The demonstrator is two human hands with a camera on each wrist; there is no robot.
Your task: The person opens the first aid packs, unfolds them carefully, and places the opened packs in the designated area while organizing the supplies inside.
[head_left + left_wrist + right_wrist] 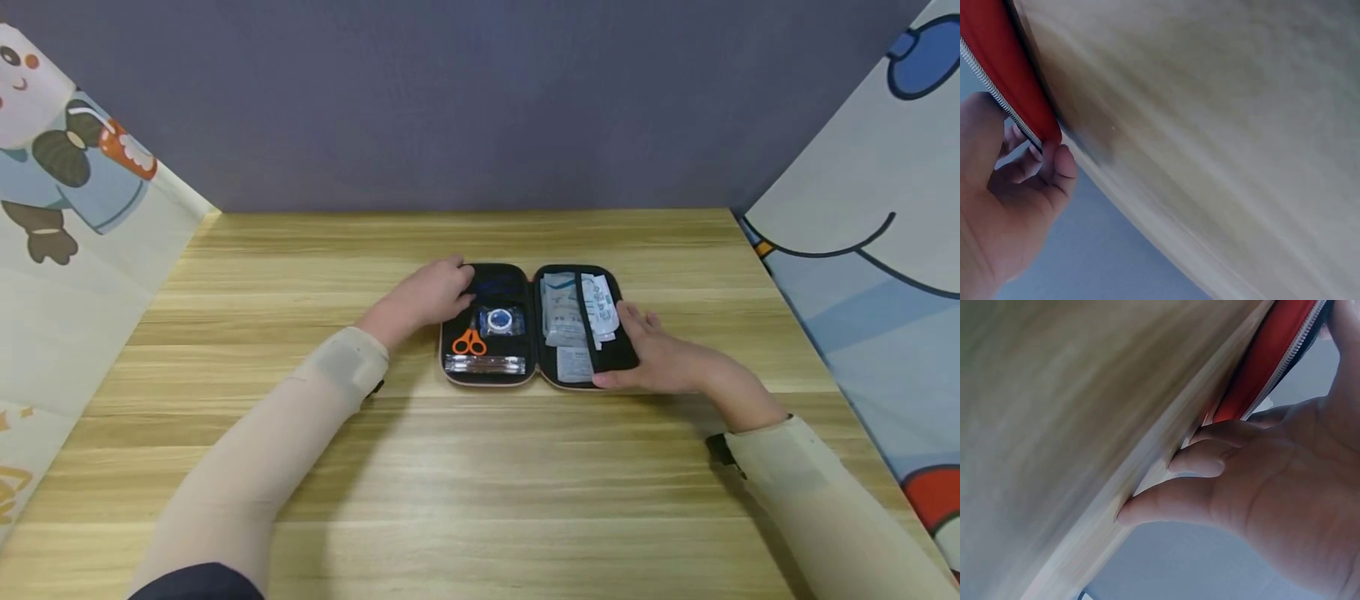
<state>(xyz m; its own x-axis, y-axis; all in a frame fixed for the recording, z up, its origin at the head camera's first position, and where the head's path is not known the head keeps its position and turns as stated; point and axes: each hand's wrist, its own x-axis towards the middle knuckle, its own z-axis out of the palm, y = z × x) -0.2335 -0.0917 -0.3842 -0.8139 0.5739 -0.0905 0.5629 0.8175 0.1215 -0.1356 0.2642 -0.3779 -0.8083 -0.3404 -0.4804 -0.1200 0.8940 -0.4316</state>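
A zippered first-aid case (531,333) lies spread flat on the table, black inside; its red outer wall (1007,65) and metal zipper show in both wrist views. My left hand (427,293) grips the left half near its far corner, fingers curled at the edge. The right hand (663,357) rests against the right half's outer side, fingers fairly straight and spread, thumb at the near corner. Orange-handled scissors (469,342), a blue-and-white roll (500,321) and a shiny clear-wrapped packet (485,365) sit in the left half. White packets (564,312) fill the right half, partly behind a black strap.
The wood-grain table (480,475) extends around the case. A grey-blue panel (480,100) stands along its far edge. Cartoon-printed sheets (67,275) border the left side, with another printed sheet (847,292) at the right.
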